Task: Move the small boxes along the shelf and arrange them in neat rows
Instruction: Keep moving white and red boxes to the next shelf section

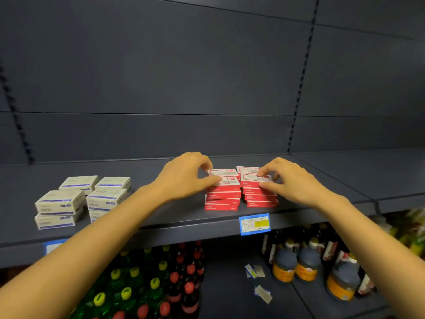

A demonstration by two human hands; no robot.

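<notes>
Two stacks of red boxes stand side by side at mid-shelf, near the front edge. The left hand [184,178] has its fingers [212,180] curled, pinching the top of the left red stack [222,198]. The right hand [292,180] pinches the top of the right red stack [261,198]. The white boxes [80,196] sit well apart at the left of the shelf [165,217].

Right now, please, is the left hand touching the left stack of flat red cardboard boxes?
Touching: head view shows the left hand pinching the left red stack's top box.
</notes>
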